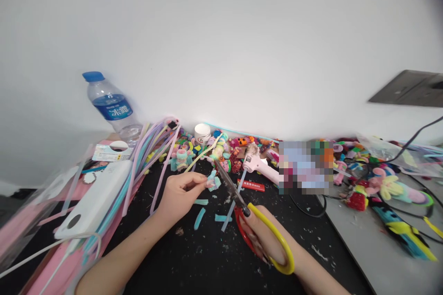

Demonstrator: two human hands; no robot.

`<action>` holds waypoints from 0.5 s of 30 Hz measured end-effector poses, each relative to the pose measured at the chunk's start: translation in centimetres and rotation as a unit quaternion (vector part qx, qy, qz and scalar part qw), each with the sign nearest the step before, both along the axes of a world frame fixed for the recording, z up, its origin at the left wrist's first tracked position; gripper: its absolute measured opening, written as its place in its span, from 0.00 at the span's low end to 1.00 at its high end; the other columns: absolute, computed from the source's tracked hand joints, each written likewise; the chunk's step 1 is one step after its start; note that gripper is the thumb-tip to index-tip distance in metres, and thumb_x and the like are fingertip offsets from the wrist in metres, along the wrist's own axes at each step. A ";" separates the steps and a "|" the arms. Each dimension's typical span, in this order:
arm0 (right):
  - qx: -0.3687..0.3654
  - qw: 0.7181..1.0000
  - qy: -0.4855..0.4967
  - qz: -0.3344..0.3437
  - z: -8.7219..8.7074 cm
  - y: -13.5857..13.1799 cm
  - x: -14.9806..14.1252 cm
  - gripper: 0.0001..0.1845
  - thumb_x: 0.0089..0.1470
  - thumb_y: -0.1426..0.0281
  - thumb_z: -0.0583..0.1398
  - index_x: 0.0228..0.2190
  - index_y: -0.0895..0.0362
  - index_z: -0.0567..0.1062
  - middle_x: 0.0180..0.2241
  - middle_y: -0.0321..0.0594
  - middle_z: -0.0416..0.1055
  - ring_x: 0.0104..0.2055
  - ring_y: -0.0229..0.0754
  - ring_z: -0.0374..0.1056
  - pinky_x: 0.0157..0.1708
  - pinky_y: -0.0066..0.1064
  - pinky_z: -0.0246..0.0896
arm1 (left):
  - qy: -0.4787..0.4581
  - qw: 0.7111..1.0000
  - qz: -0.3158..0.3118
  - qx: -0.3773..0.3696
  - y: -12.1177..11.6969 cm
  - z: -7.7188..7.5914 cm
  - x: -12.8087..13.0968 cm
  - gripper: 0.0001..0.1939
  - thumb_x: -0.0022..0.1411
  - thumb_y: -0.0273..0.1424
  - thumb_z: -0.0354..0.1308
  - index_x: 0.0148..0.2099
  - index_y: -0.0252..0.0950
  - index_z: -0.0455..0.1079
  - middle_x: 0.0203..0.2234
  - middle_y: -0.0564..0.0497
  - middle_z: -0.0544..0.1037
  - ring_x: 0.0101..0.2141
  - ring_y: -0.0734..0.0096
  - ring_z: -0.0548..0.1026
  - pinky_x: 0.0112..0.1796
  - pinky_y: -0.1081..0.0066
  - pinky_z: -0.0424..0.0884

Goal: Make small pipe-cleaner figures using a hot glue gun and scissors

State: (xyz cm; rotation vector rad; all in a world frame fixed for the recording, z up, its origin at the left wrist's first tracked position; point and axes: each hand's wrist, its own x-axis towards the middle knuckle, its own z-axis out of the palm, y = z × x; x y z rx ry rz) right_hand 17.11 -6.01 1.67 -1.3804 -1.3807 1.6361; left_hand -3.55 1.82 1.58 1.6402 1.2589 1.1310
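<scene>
The left hand (182,193), near the middle of the frame, has its thumb and forefinger pinched together on a small fuzzy piece (213,182), a soft tuft of pale turquoise with a touch of pink, its outline lumpy and uneven. The right hand (259,227), lower and right of centre, is curled around the handles of a pair of scissors (239,195), whose smooth loops are yellow and red. The long dark metal blades slant to the upper left, their tips near the fuzzy piece; whether they are slightly parted is hard to tell.

Below the piece, flat turquoise strips (200,219) with a plush look lie on a matt black surface (194,262) scattered with fluff and scraps. A translucent, straight rod (229,214) crosses one of them beside the scissors. Just right of centre lies a pale pink glue gun (261,169) with a crusted nozzle end, and a flat, glossy red packet (251,185) sits beneath it.

On the left, long fuzzy stems (145,152) in lilac, blue and yellow fan out beside a rounded white plastic slab (93,198). A clear bottle (112,106) with a blue cap tilts in the upper left, and a plush-textured flower (389,187) lies at the right
</scene>
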 end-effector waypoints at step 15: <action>0.212 0.963 -0.103 -0.134 0.0 0.8 0.3 0.29 0.52 0.43 0.45 0.16 0.54 0.55 0.13 0.30 0.51 0.15 0.32 0.46 0.13 0.25 0.41 | 0.072 0.976 -0.202 -0.027 0.2 0.4 -0.4 0.06 0.57 0.29 0.56 0.31 0.34 0.72 0.21 0.53 0.76 0.21 0.74 0.75 0.25 0.76 0.69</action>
